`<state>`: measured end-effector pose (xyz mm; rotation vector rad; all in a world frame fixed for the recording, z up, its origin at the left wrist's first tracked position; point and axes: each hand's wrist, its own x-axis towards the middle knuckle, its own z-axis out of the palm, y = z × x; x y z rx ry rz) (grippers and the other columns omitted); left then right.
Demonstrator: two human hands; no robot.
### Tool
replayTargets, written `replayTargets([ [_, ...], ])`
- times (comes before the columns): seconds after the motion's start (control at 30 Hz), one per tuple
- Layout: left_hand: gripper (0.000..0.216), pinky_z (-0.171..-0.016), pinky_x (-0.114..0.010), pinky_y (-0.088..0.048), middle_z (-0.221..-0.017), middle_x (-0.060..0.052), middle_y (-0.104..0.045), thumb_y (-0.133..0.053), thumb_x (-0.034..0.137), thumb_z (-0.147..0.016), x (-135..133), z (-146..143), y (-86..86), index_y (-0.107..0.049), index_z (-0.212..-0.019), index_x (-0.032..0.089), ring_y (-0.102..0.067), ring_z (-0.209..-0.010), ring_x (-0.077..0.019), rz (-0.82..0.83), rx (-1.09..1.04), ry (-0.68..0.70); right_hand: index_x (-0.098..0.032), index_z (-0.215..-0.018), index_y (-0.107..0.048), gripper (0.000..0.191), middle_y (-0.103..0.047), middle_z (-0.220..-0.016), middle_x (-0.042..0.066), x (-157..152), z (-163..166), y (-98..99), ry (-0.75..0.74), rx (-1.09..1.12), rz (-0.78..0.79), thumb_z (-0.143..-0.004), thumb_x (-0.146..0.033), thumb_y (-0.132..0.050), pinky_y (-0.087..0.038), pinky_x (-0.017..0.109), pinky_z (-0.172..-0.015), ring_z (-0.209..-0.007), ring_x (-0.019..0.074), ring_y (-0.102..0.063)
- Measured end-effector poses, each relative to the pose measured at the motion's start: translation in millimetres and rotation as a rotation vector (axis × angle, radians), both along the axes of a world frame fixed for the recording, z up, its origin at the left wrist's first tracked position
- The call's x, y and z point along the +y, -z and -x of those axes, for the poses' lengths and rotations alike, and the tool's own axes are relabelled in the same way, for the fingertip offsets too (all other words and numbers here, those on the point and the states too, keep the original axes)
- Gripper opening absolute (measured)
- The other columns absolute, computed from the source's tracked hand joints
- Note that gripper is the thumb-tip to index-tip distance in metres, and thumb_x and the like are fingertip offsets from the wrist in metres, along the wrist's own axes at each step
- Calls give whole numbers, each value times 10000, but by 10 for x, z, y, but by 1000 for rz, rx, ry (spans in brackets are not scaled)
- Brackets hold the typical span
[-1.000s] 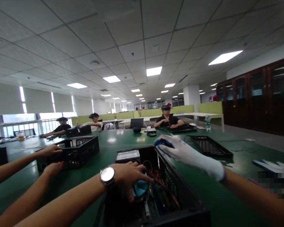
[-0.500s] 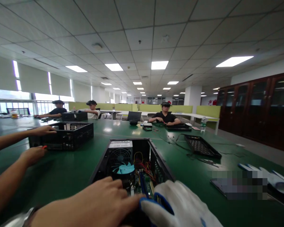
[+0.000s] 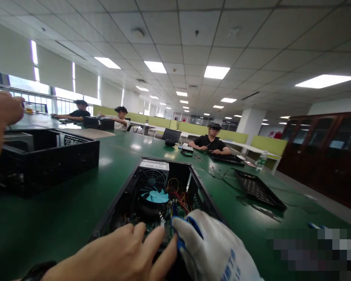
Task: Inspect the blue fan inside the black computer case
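Observation:
An open black computer case (image 3: 206,199) lies in front of me on the green table. Inside are a power supply (image 3: 153,169), a blue-bladed fan (image 3: 155,196), red and yellow wires (image 3: 179,199) and a green circuit board. My bare left hand (image 3: 125,253) is over the near part of the case, fingers bent and forefinger against the glove; its thumb is hidden. My right hand (image 3: 213,249), in a white glove with blue edging, curls thumb and fingers together above the board. Whatever lies between the fingers of both hands is hidden.
At left, a co-worker's hand (image 3: 6,109) is raised above another black case (image 3: 58,160). Right of my case lie a black panel (image 3: 260,189) and cables. A blurred-out patch covers the near right. Other people sit across the table; a bottle (image 3: 261,160) stands farther right.
My view has tilted and shifted. Both my hands remain at the near part of the case, with the left fingers more bent. The co-worker's hand at left has risen from beside the other case.

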<state>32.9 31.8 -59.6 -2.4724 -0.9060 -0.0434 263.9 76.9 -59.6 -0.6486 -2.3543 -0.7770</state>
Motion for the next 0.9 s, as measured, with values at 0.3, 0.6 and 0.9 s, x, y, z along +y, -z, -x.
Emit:
replayTargets([
  [0.3,531,-1153,-565,-275,-1524,-156,-426,-378,176,-1000,1978,-112,-65,-376,-1526,252,-340,-1439,-328,-88,-398,-271,-191,-1227,-576,323,-565,-1168,139,2212,349,-131,306,516,286,-1038,-257,-323,-438,418,-990,-1079,277,-552],
  [0.6,491,-1165,-584,-266,-1626,-103,-254,-525,356,-972,1764,-447,1076,-439,-1453,311,-235,-1490,-338,196,-492,-167,-201,-1170,-639,310,-606,-1129,127,2350,-567,1018,368,521,429,-1011,-284,-387,-514,387,-939,-1008,251,-620],
  [0.9,310,-1060,-512,-405,-1348,-63,-519,-438,405,-1022,1563,-190,1059,-575,-1276,290,-461,-1268,-268,494,-717,-113,-200,-1166,-699,365,-604,-1322,131,2261,-1102,1349,374,227,578,-925,-196,-425,-404,515,-1110,-1318,339,-487],
])
